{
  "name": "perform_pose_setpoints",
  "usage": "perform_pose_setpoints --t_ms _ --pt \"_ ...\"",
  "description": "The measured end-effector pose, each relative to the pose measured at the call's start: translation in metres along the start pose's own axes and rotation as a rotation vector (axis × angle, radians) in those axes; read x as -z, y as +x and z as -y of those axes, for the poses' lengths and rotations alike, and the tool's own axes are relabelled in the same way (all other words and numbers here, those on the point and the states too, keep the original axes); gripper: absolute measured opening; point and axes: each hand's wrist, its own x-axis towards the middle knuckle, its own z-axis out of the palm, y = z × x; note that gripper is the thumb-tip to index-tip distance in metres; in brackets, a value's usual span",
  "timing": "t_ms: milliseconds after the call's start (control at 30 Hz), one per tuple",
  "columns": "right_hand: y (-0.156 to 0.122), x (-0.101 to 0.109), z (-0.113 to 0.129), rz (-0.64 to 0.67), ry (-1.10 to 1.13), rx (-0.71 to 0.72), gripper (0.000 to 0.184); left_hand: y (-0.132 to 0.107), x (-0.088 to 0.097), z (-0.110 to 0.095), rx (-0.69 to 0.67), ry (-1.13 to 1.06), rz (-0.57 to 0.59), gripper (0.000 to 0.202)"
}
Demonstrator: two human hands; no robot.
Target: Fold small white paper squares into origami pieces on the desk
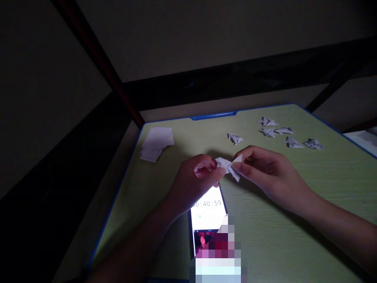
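A small white folded paper figure (229, 165) with pointed flaps is held between my two hands, above the table. My left hand (198, 177) pinches its left end between thumb and fingers. On the other side, the thumb and fingers of my right hand (265, 167) grip a pointed flap. Just below the paper lies a lit phone (207, 214), partly covered by my left hand, with a timer on its screen. The lower part of the phone is blurred out.
A pale table (294, 220) with a blue rim holds everything. At its far left lies a stack of white paper sheets (157, 139). Several folded paper figures (268, 132) sit at the far right, and a single one (235, 138) lies beyond my hands.
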Motion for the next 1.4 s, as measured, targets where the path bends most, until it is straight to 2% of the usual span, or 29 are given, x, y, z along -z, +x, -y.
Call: perform_pose_setpoints --t_ms 300,500,633,733,933,1067,1233,1400 --pt "0.01 0.002 -0.003 -0.007 0.057 -0.038 0.017 -0.001 0.003 -0.001 -0.057 0.03 -0.001 0.009" --pt "0.022 -0.004 0.01 0.025 0.038 -0.058 0.022 0.004 0.01 0.005 -0.079 0.063 -0.011 0.012" --pt "0.028 -0.008 0.015 0.053 0.046 -0.062 0.02 0.008 0.012 0.01 -0.092 0.065 -0.084 0.014" --pt "0.029 -0.011 0.008 0.048 0.086 -0.075 0.021 0.009 0.011 0.011 -0.079 0.065 -0.113 0.015" --pt "0.023 -0.007 -0.008 0.026 0.078 -0.08 0.021 0.008 0.011 0.015 -0.036 0.114 -0.038 0.017" --pt "0.022 -0.002 -0.009 0.02 0.068 -0.075 0.022 0.008 0.012 0.016 -0.045 0.134 -0.056 0.02" --pt "0.021 -0.004 -0.008 0.07 0.08 -0.057 0.022 0.004 0.009 0.009 -0.047 0.125 0.019 0.019" --pt "0.018 -0.005 -0.004 0.08 0.067 -0.065 0.022 0.003 0.008 0.006 -0.029 0.157 0.007 0.02"
